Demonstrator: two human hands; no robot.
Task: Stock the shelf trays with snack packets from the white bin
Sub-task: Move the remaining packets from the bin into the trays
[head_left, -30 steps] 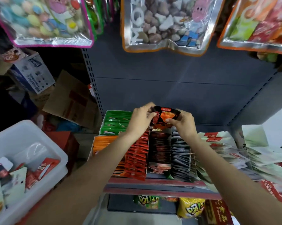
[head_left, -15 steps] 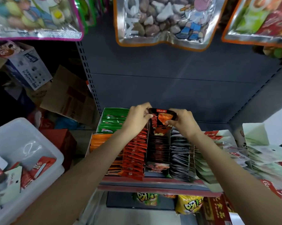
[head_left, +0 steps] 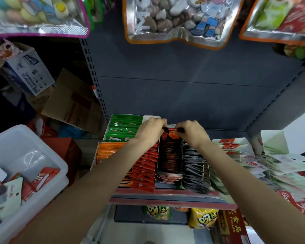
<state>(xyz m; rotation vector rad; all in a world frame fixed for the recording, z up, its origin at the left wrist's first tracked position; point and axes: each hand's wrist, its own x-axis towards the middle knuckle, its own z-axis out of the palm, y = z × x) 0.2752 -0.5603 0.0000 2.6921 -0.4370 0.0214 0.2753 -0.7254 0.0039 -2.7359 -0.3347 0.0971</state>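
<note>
A dark snack packet with red and orange print stands at the back of the dark packets' tray on the shelf. My left hand pinches its top left corner and my right hand pinches its top right corner. Most of the packet sits down in the tray behind the row. The white bin stands at the lower left with several packets in it.
Trays of green, orange, red, grey and pale packets fill the shelf. Large candy bags hang above. Cardboard boxes lie at the left. Yellow bags sit on the lower shelf.
Both hands have lowered the dark packet from above the tray into the back of its row. The view has shifted slightly.
</note>
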